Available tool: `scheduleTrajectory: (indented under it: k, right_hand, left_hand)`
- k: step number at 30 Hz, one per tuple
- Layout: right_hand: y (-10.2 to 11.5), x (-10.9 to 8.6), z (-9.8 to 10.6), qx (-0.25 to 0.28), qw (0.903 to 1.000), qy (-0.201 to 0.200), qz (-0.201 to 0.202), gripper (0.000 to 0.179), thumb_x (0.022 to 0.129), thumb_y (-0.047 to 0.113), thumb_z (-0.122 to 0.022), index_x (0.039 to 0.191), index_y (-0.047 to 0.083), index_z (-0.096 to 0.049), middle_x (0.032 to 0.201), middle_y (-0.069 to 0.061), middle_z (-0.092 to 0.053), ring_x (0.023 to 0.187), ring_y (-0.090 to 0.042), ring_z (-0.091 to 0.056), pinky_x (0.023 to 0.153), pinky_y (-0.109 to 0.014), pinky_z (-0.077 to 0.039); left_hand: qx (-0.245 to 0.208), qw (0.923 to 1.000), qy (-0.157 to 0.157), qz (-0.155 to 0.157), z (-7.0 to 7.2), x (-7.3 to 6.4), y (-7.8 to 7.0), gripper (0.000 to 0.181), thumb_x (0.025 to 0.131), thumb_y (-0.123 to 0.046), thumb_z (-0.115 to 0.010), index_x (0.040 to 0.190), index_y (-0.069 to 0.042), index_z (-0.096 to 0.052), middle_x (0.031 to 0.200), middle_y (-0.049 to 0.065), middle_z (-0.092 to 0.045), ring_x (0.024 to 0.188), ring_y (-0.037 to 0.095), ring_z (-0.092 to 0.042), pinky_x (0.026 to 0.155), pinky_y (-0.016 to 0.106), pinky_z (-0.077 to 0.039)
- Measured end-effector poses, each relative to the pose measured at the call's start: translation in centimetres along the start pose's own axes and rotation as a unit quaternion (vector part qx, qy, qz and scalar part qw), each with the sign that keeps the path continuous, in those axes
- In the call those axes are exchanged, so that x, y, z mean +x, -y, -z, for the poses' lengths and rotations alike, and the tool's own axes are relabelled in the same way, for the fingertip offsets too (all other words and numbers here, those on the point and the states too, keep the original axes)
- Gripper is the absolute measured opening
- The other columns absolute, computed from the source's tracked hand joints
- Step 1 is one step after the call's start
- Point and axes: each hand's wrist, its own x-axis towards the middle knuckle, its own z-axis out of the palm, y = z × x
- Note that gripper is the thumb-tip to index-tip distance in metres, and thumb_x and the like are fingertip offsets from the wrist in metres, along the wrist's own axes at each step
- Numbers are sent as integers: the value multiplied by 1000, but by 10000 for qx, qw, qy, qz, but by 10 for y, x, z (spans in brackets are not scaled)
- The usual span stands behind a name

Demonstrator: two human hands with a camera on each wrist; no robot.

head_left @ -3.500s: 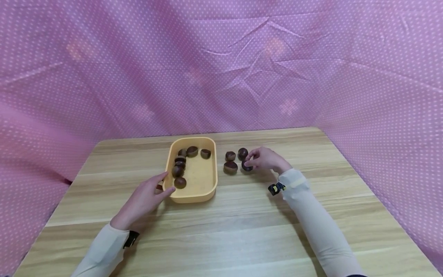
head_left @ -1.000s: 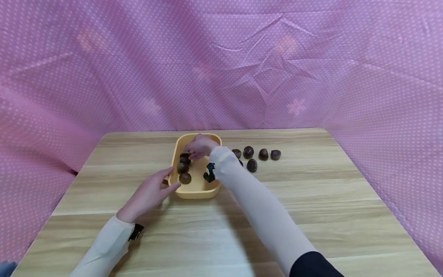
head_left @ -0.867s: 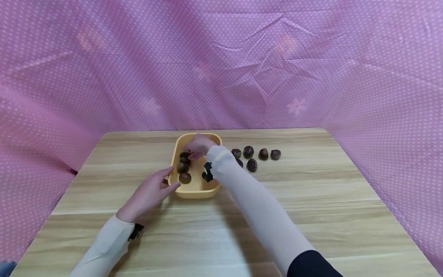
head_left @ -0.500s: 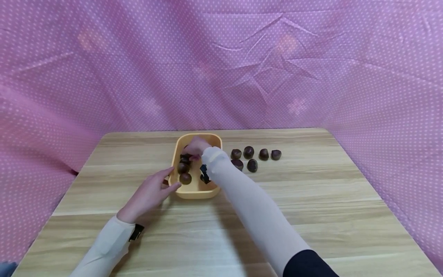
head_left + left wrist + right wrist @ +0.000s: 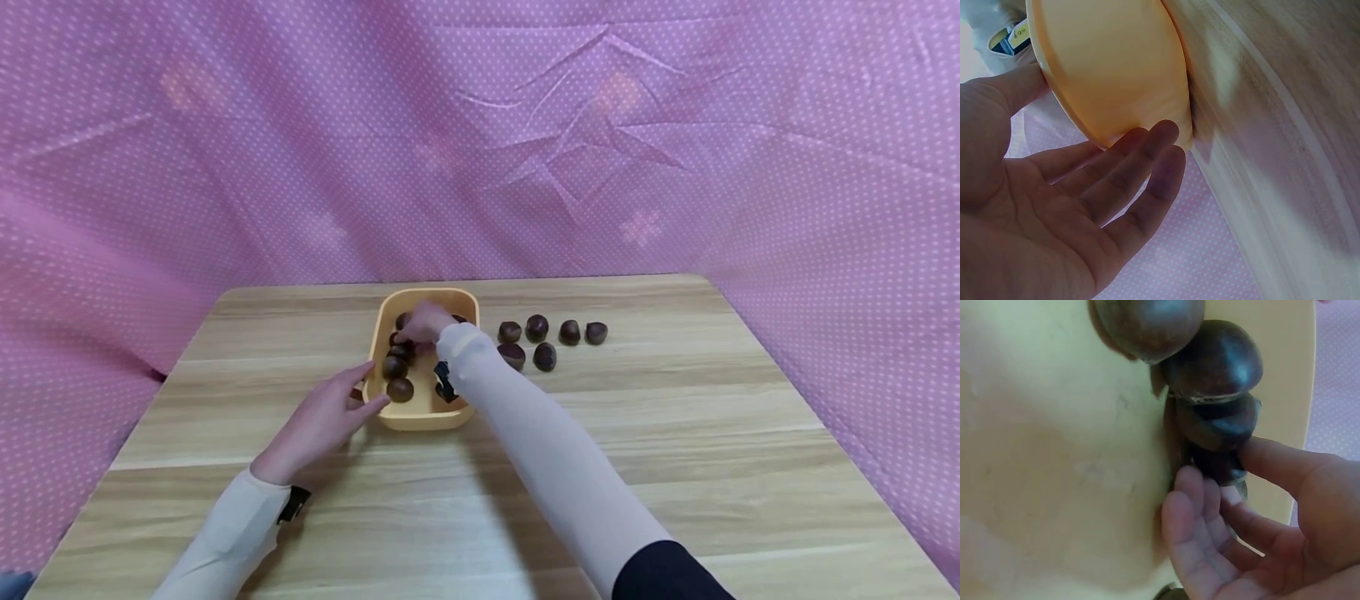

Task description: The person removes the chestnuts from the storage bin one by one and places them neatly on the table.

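A yellow plastic box (image 5: 423, 422) holds several brown chestnuts, most in a row along its left wall. My left hand (image 5: 318, 425) grips the box's left side, thumb over the rim and fingers along the outer wall, as the left wrist view shows. My right hand (image 5: 426, 323) reaches down inside the box. In the right wrist view its thumb and fingers pinch a dark chestnut (image 5: 1219, 465) at the end of the row, partly hidden by the fingers. Larger chestnuts (image 5: 1213, 362) stand close against it.
Several loose chestnuts (image 5: 545, 357) lie on the wooden table (image 5: 480, 500) just right of the box. A pink dotted cloth (image 5: 480, 167) hangs behind and at both sides. My right forearm crosses over the box's right rim.
My right hand has gone from the chestnuts on the table into the box, then shifted slightly toward me along the row. My left hand has stayed on the box.
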Motion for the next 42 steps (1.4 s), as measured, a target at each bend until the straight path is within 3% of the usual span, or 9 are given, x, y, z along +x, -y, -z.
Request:
scheduleTrajectory:
  k: [4,7,13,16,19,22,27,32,42]
  right_hand:
    - [0,-2,-1,-16,10000,-61,7,27,92,29,-77,82,6,-67,79,-7,-67,70,-19,-66,55,-22,-51]
    - [1,-7,1,300,9995,-123,9,25,91,26,-79,90,4,-68,80,-6,-66,74,-19,-70,70,-28,-60]
    - [4,-28,18,1226,9904,-1,630,24,96,20,-74,96,-4,-71,99,-20,-75,90,-31,-73,95,-44,-57]
    - [5,-40,29,1809,9790,47,934,20,97,16,-72,98,-3,-69,105,-25,-74,77,-25,-68,78,-37,-60]
    - [4,-51,41,2122,9710,62,1099,16,97,18,-72,103,4,-70,103,-22,-75,65,-15,-60,58,-24,-50]
    - [0,-62,54,2067,9711,-92,1193,20,97,24,-73,108,7,-70,99,-13,-76,66,-13,-65,58,-21,-48]
    - [-17,-74,73,2280,9647,-178,1309,27,97,23,-73,116,4,-69,108,-15,-75,88,-23,-75,78,-29,-61]
    - [-40,-84,89,2700,9531,-310,1334,29,97,18,-73,118,0,-66,110,-17,-72,91,-24,-73,83,-30,-61]
    - [-103,-108,117,2331,9638,-672,1109,30,98,24,-71,122,5,-67,114,-13,-73,98,-24,-73,97,-38,-57]
  left_hand:
    - [39,10000,14,22,-1,0,-1,70,102,-36,-64,155,1,-39,129,20,-65,101,26,-70,81,40,-60]
    - [39,10000,53,48,-1,-1,0,70,102,-36,-64,155,1,-38,136,22,-61,104,27,-70,83,42,-60]
    - [82,9999,91,89,-2,-2,0,70,103,-37,-63,156,1,-37,140,23,-59,106,29,-69,84,43,-59]
    - [82,9999,90,71,-2,-2,0,70,103,-37,-63,156,1,-37,140,22,-59,106,28,-69,84,43,-59]
    - [80,9999,92,48,-1,-3,1,71,103,-38,-62,156,2,-37,137,22,-61,106,28,-69,83,44,-59]
    - [81,9999,82,37,-1,-3,1,72,103,-40,-62,156,2,-37,138,22,-60,106,28,-69,84,43,-59]
    - [96,9999,64,37,0,-2,0,75,102,-45,-62,156,1,-38,136,22,-62,106,27,-69,84,42,-59]
    - [67,9999,55,71,0,-2,1,73,102,-41,-64,156,0,-38,143,23,-57,106,28,-70,86,44,-60]
    - [33,9999,40,113,-1,-1,1,73,101,-39,-65,156,1,-37,142,23,-58,108,30,-69,84,42,-60]
